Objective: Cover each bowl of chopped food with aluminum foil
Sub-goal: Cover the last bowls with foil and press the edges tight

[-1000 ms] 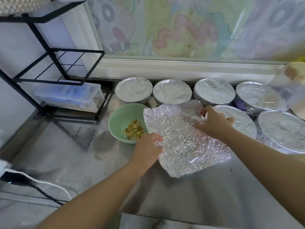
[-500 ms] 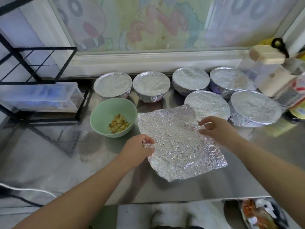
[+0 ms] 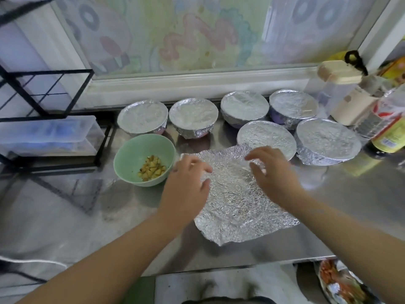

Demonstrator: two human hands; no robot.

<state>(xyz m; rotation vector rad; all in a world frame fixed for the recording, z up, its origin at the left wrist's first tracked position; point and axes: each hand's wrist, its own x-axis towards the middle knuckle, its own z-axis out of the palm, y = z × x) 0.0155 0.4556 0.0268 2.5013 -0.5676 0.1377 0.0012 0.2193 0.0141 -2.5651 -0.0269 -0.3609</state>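
A crumpled sheet of aluminum foil (image 3: 237,207) lies flat on the steel counter (image 3: 350,205). My left hand (image 3: 186,187) rests on its upper left part, fingers loosely bent. My right hand (image 3: 275,172) is over its upper right part with fingers spread and curved. Just left of the foil stands an uncovered green bowl (image 3: 123,156) holding chopped yellow food (image 3: 151,168). Behind it all, several foil-covered bowls stand in two rows, among them one at the far left (image 3: 142,117) and one at the right (image 3: 327,139).
A black wire rack (image 3: 43,91) with a clear plastic box (image 3: 48,132) stands at the left. Jars and bottles (image 3: 390,128) crowd the right back corner. The counter's front edge (image 3: 241,266) runs just below the foil. A white cable (image 3: 32,261) lies low at the left.
The foil has come down flat on the counter. Both hands have left its side edges and moved inward over its upper part. The view has shifted a little.
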